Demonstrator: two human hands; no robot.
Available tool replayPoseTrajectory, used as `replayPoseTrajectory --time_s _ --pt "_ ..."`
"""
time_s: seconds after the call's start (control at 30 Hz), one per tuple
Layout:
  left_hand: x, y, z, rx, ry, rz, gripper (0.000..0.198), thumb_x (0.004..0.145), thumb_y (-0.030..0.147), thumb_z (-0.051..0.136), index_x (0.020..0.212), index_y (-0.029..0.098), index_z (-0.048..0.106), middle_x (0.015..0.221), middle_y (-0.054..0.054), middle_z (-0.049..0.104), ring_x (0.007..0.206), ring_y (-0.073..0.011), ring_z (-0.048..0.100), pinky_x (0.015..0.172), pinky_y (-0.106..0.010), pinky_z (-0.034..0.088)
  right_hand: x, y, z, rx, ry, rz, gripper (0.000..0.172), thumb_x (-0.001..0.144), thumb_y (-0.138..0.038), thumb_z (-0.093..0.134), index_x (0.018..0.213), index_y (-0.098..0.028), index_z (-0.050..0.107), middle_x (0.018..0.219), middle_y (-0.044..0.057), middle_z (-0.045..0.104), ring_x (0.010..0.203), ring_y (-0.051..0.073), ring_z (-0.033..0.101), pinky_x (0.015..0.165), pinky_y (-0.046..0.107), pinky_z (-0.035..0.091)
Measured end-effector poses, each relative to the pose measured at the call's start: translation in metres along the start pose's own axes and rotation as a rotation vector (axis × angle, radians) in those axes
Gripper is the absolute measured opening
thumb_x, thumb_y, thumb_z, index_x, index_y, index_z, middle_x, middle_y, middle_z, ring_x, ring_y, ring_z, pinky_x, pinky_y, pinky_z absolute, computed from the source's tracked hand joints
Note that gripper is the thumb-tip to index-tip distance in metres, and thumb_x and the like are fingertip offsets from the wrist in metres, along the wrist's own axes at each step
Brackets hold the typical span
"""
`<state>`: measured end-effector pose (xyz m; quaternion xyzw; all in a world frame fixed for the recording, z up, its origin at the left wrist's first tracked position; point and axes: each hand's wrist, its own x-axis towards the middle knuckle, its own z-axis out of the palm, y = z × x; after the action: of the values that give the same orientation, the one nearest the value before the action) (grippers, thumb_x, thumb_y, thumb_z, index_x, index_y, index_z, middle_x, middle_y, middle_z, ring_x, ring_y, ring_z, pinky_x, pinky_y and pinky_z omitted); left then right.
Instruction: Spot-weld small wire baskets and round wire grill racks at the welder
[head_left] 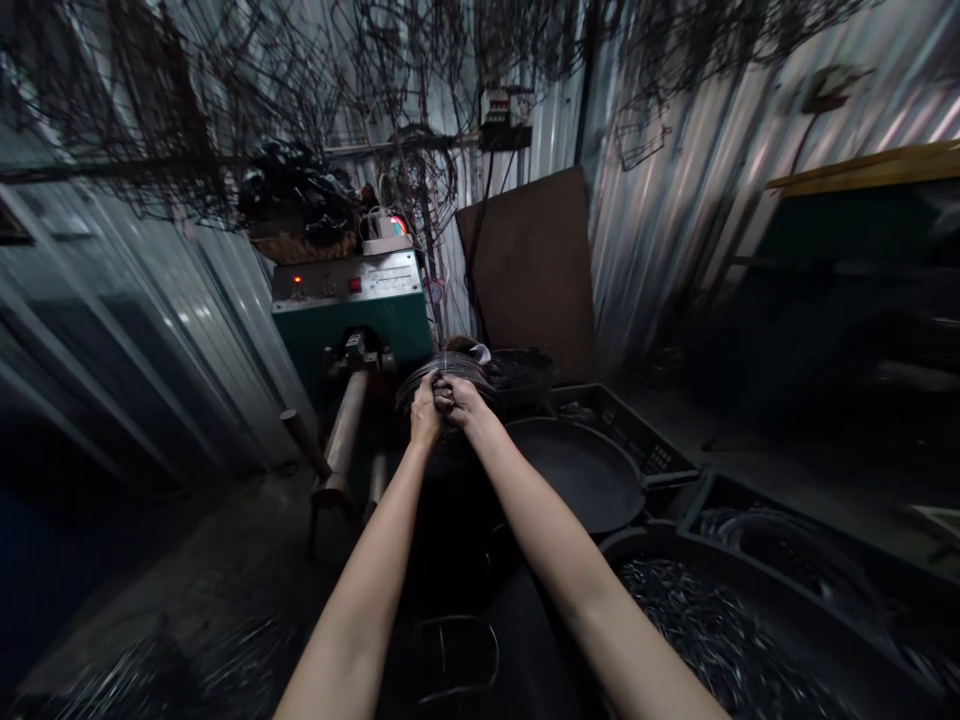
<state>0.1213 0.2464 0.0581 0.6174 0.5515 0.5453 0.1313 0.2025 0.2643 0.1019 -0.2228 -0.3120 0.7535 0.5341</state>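
Observation:
Both arms reach forward and the hands meet at the middle of the view. My left hand (424,412) and my right hand (457,398) are closed side by side on a coil of thin dark wire rings (420,375). The coil is held up in front of a green machine (349,305) with red indicator lights. A metal roller arm (341,435) sticks out from the machine just left of my hands. Which fingers pinch which strands is too dim to tell.
A dark round pan (581,470) sits right of my hands beside black crates (637,440). A tub of shiny metal pieces (712,630) lies at lower right. Tangled wire hangs overhead (225,90). Corrugated metal walls and a brown board (529,265) close the space.

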Motion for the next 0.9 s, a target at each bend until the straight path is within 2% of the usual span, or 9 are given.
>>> replayPoseTrajectory --time_s 0.1,0.27,0.37,0.47,0.57,0.67,0.77,0.83,0.9 --pt "0.002 0.000 -0.002 0.144 0.070 0.095 0.045 0.081 0.016 0.050 0.125 0.028 0.051 0.112 -0.007 0.059 0.109 -0.0231 0.051 0.095 -0.036 0.042 -0.003 -0.001 0.004 -0.026 0.028 0.008 0.018 0.083 -0.004 0.037 0.072 -0.018 0.039 0.048 -0.007 0.039 0.033 0.004 0.028 0.031 0.010 0.021" --pt "-0.002 0.011 0.000 0.222 0.178 0.128 0.042 0.084 0.017 0.048 0.126 0.017 0.049 0.122 -0.015 0.049 0.114 -0.0259 0.047 0.099 -0.038 0.039 -0.003 -0.012 0.003 -0.086 0.113 -0.082 0.017 0.084 -0.006 0.033 0.073 -0.019 0.037 0.048 -0.008 0.040 0.034 0.005 0.031 0.032 0.011 0.024" --pt "-0.010 0.014 0.004 0.199 0.117 0.115 0.032 0.085 0.021 0.048 0.116 0.015 0.055 0.116 -0.015 0.052 0.111 -0.0263 0.049 0.099 -0.039 0.038 -0.010 -0.032 -0.013 -0.145 0.160 -0.175 0.013 0.085 -0.010 0.036 0.081 -0.019 0.044 0.049 -0.009 0.041 0.034 0.006 0.030 0.035 0.013 0.026" --pt "-0.011 0.013 0.005 0.143 -0.032 0.080 0.022 0.086 0.021 0.048 0.102 0.017 0.063 0.106 -0.011 0.058 0.104 -0.0238 0.054 0.098 -0.036 0.040 -0.028 -0.061 -0.051 -0.366 0.241 -0.365 0.009 0.081 -0.014 0.048 0.087 -0.020 0.053 0.058 -0.005 0.051 0.045 0.008 0.043 0.048 0.018 0.040" --pt "-0.003 0.015 0.005 0.109 -0.085 0.016 0.022 0.084 0.017 0.051 0.101 0.016 0.064 0.105 -0.011 0.061 0.106 -0.0248 0.054 0.100 -0.037 0.038 -0.063 -0.091 -0.109 -1.003 0.421 -0.713 0.015 0.077 -0.019 0.054 0.091 -0.019 0.059 0.082 0.005 0.064 0.075 0.019 0.058 0.074 0.031 0.046" --pt "-0.005 0.031 0.003 0.073 -0.105 -0.037 0.023 0.084 0.019 0.054 0.104 0.013 0.064 0.106 -0.013 0.062 0.110 -0.0270 0.053 0.101 -0.038 0.036 -0.109 -0.108 -0.172 -1.433 0.568 -0.824 0.023 0.082 -0.029 0.046 0.098 -0.018 0.058 0.096 0.012 0.064 0.089 0.027 0.059 0.079 0.038 0.044" --pt "-0.048 0.056 -0.002 -0.125 -0.127 -0.082 0.028 0.090 0.030 0.047 0.107 0.015 0.063 0.107 -0.010 0.062 0.108 -0.0247 0.054 0.099 -0.036 0.038 -0.159 -0.107 -0.218 -1.643 0.691 -0.756 0.032 0.083 -0.039 0.040 0.099 -0.017 0.057 0.084 0.013 0.065 0.076 0.029 0.061 0.069 0.038 0.045" --pt "-0.102 0.070 -0.009 -0.392 -0.254 -0.177 0.037 0.092 0.041 0.041 0.111 0.017 0.062 0.104 -0.009 0.063 0.103 -0.0234 0.056 0.092 -0.035 0.041 -0.188 -0.096 -0.233 -1.715 0.716 -0.721 0.037 0.083 -0.043 0.037 0.098 -0.017 0.058 0.077 0.013 0.064 0.069 0.028 0.061 0.064 0.038 0.045" --pt "-0.169 0.077 -0.022 -0.628 -0.405 -0.330 0.050 0.090 0.053 0.037 0.116 0.017 0.059 0.100 -0.009 0.065 0.099 -0.0228 0.058 0.087 -0.034 0.043 -0.215 -0.081 -0.236 -1.746 0.684 -0.731 0.039 0.083 -0.046 0.035 0.097 -0.017 0.059 0.077 0.014 0.064 0.068 0.028 0.061 0.064 0.039 0.045"
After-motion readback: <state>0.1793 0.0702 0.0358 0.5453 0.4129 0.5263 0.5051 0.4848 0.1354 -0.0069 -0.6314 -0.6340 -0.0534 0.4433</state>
